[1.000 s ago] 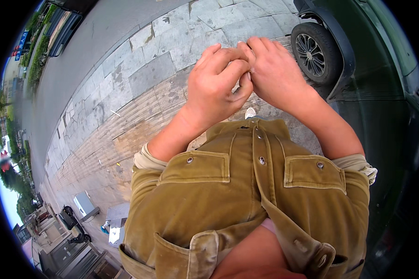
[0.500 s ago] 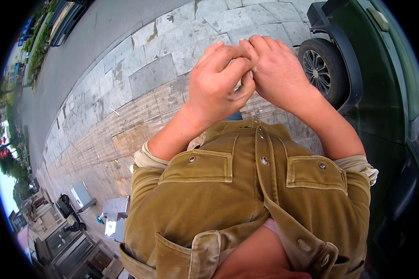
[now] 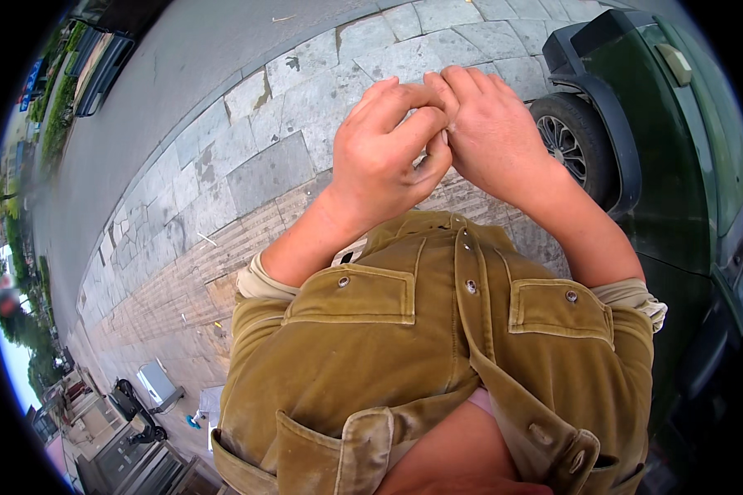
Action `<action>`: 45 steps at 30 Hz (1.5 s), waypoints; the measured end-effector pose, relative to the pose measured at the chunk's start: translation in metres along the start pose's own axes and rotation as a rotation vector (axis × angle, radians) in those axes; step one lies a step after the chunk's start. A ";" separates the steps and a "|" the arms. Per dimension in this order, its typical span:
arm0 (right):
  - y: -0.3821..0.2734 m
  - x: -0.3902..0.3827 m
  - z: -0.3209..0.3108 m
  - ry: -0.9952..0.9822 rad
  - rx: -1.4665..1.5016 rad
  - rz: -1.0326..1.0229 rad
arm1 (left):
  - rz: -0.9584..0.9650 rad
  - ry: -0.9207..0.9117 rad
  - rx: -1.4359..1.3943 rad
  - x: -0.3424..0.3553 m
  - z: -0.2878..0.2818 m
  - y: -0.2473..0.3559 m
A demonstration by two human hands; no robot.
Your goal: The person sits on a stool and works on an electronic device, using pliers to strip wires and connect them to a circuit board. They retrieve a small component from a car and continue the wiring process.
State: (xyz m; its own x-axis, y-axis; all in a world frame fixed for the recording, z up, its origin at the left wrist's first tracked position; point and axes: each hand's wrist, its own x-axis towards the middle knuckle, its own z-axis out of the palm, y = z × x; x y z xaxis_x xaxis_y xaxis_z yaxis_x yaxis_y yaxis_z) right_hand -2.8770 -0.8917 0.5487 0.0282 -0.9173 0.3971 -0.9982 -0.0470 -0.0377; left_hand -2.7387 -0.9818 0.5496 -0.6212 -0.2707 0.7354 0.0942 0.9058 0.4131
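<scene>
One head-worn fisheye looks steeply down (close over the chest) at stone pavement (image 3: 248,165), car (image 3: 685,165) right.

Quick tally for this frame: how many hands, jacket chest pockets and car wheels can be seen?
Hands: 2, left hand and right hand
Chest pockets: 2
Car wheels: 1
Total: 5

Grey stone-slab pavement (image 3: 264,173) carries a dark green vehicle (image 3: 677,165) parked at its right.
</scene>
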 end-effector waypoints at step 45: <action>0.038 0.039 0.006 -0.029 0.337 0.127 | -0.461 0.115 0.540 -0.036 -0.077 -0.159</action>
State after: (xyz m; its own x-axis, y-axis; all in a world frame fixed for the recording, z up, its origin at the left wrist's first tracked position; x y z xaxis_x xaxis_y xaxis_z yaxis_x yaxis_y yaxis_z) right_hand -2.9139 -0.9312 0.5568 -0.0890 -0.9347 0.3441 -0.9205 -0.0548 -0.3870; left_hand -2.6716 -1.1412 0.4984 -0.4164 -0.6704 0.6141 -0.5742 0.7176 0.3941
